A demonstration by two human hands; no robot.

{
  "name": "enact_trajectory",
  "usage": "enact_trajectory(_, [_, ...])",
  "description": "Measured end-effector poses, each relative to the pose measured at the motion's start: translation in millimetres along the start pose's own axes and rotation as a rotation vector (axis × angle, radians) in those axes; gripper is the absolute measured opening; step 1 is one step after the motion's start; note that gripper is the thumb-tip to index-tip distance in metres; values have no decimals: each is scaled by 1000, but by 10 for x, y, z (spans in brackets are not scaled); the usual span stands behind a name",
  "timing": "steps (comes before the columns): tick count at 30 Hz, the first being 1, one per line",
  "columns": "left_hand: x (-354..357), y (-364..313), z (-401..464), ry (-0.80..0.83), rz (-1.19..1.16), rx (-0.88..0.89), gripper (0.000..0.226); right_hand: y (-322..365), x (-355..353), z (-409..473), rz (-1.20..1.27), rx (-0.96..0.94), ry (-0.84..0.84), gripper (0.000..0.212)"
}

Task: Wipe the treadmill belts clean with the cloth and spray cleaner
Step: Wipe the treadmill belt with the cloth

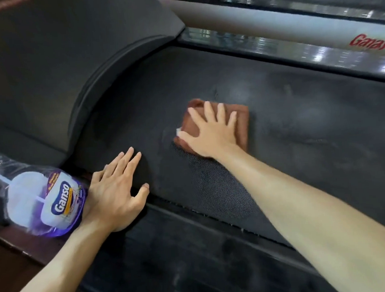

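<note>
A right hand [211, 131], fingers spread flat, presses a brown cloth [241, 120] on the treadmill belt [298, 128] at centre frame. The left hand [115, 191] rests open at the belt's edge, seven o'clock from the cloth; a spray bottle [44, 200] lies at nine o'clock.

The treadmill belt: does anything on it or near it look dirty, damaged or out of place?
The belt shows pale, dusty smears right of the brown cloth under the right hand. The spray bottle lies on its side beside the left hand. No damage shows.
</note>
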State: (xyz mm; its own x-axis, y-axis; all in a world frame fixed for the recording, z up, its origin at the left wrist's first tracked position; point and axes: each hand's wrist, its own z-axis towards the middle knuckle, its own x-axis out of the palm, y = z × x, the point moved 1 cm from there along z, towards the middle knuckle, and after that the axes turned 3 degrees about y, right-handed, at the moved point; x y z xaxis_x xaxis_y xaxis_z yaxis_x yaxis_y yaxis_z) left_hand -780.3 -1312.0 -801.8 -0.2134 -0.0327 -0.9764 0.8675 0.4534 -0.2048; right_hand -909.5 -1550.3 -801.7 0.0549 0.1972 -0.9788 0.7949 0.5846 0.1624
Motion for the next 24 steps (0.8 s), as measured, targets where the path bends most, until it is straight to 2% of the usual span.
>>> enact_trajectory(3, [-5,8,2,8,-15,-5,89,297,112,-564,-20,-267,6,86])
enact_trajectory(5, [-9,13,1,6,-19,-8,89,117,171,-1066,-22,-373,19,87])
enact_trajectory(7, [-1,8,-2,3,-10,-4,89,-273,127,-1221,-44,-313,28,89])
enact_trajectory(9, [8,7,-5,0,0,-4,89,-577,29,-947,-41,-119,29,92])
enact_trajectory(12, [0,3,-7,-1,-4,-2,90,-530,-77,-294,-2,105,18,96])
enact_trajectory(13, [-1,8,-7,-1,-3,-2,90,-395,-62,-132,2,109,17,95])
enact_trajectory(15, [-10,3,-2,-1,-4,2,91,-57,9,-66,-2,-4,20,91])
enact_trajectory(18, [-11,2,-2,-2,-16,-4,92,217,122,-636,-19,-252,16,86])
enact_trajectory(20, [-8,11,-2,4,-17,0,91,46,162,-1130,-20,-340,23,86])
enact_trajectory(22, [-2,21,-4,-2,-24,5,89,-292,138,-1414,-58,-313,38,88])
enact_trajectory(24, [7,23,-1,-5,-20,4,88,-584,63,-1263,-75,-156,39,91])
